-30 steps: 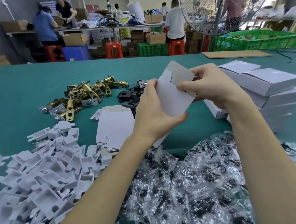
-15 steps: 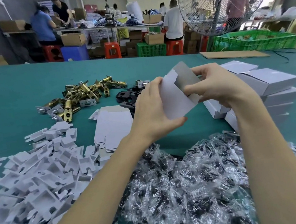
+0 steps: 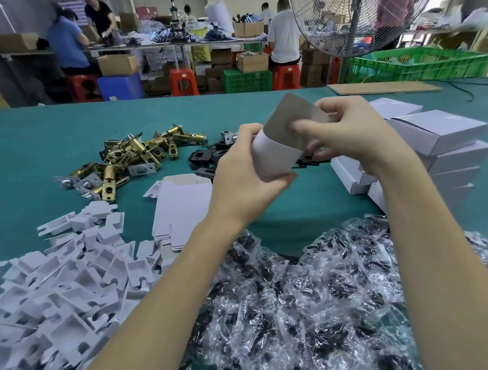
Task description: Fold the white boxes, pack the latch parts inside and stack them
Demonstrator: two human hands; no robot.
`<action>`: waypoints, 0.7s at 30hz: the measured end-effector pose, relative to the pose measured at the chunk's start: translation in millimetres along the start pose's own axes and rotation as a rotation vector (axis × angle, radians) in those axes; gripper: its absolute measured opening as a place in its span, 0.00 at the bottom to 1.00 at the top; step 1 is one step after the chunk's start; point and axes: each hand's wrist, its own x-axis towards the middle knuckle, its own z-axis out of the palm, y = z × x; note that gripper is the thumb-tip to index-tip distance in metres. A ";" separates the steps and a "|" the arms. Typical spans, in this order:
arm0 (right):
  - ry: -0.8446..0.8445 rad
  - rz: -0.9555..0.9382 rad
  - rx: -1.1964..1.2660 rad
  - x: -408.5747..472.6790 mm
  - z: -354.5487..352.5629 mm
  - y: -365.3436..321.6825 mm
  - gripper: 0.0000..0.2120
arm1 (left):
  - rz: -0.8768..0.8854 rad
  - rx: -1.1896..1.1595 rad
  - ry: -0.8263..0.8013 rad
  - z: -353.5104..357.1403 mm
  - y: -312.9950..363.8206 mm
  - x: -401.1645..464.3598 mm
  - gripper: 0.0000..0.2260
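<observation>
- The white box blank, flat a second ago, now bows into a sleeve with its grey inner flap raised: folding is under way, I judge.
- It hangs above the table's middle, white outside, grey inside, ends unclosed.
- The left hand grips its lower body; the right hand pinches the upper flap.
- Flat blanks lie just left; brass latch parts lie farther left; finished boxes are stacked toward the right edge.

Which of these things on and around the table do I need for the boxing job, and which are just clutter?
Needed:
box blank in both hands
flat blanks
brass latches
black plates
white inserts
bagged parts
finished boxes

Clutter:
fan
green crate
cardboard sheet
</observation>
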 end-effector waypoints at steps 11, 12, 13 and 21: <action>-0.072 -0.066 -0.064 -4.3 21.7 -5.1 0.24 | -0.206 -0.248 -0.058 -15.1 -10.9 4.9 0.27; -0.077 -0.064 -0.052 -4.2 18.5 -3.3 0.23 | -0.219 -0.299 -0.136 -21.6 -13.2 8.0 0.25; -0.089 -0.061 -0.021 -4.3 15.1 -0.9 0.23 | -0.216 -0.334 -0.197 -27.7 -15.8 11.2 0.22; -0.135 -0.182 0.307 -1.7 23.5 16.4 0.24 | -0.182 -0.366 -0.187 -55.1 -29.9 20.4 0.17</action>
